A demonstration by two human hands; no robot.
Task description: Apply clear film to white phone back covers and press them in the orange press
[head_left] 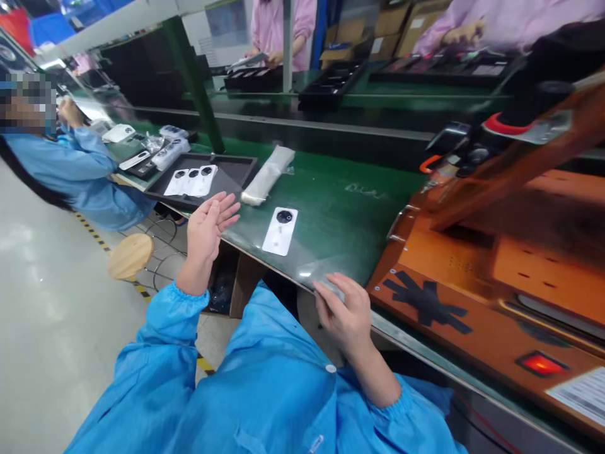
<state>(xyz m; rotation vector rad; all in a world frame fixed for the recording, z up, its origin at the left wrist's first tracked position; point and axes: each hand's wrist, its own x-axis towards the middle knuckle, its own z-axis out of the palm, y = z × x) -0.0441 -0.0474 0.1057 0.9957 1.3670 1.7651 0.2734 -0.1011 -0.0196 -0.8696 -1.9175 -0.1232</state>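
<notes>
A white phone back panel [280,232] with a round black camera area lies on the green bench between my hands. My left hand [210,224] is held palm up with its fingers spread, holding nothing, beside the front edge of a black tray [236,165]. Several similar white panels [191,181] lie in that tray. At the bench's front edge, my right hand [347,309] has its thumb and fingers bent together on what looks like a clear plastic film [333,289]. The film's outline is faint against the bench.
A long whitish wrapped bundle [268,176] lies behind the panel. An orange machine [454,271] with a lit red switch stands at the right. A co-worker in blue [80,170] sits at the left by a wooden stool [131,256]. People in pink work across the bench.
</notes>
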